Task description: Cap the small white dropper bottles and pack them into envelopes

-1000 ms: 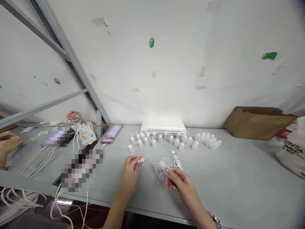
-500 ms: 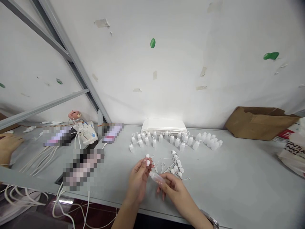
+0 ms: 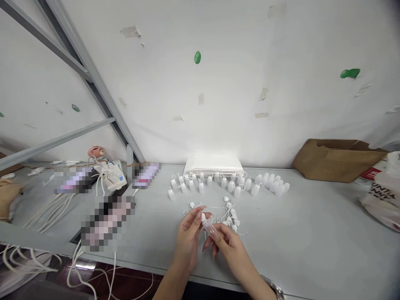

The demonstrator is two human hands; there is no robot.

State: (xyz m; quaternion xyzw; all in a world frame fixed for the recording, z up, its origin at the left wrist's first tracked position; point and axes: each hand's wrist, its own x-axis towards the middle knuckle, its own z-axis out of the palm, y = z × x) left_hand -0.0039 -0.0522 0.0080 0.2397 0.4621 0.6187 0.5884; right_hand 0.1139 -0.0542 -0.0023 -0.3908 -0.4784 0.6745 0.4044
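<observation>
Between the fingertips of my left hand (image 3: pixel 189 234) is a small white cap (image 3: pixel 203 217), which touches the neck of a translucent bottle. My right hand (image 3: pixel 225 241) is closed around that bottle (image 3: pixel 210 227), held tilted over the grey table. Just right of my hands lies a loose pile of white caps (image 3: pixel 231 220) with thin loops. One more cap (image 3: pixel 192 205) lies behind my left hand. Farther back, several capped bottles (image 3: pixel 201 187) stand upright in rows, and uncapped-looking bottles (image 3: pixel 278 187) are grouped at their right.
A white stack (image 3: pixel 214 163) rests against the wall. Right stand a brown paper bag (image 3: pixel 339 160) and a printed plastic bag (image 3: pixel 383 193). Left are a power strip (image 3: pixel 114 177), cables, blurred phones and a metal frame (image 3: pixel 93 93). Another person's hand (image 3: pixel 8 196) shows far left.
My left hand has moved right and brought the cap onto the bottle's neck. The other cap near my left fingers now lies behind them on the table. The view has shifted slightly.
</observation>
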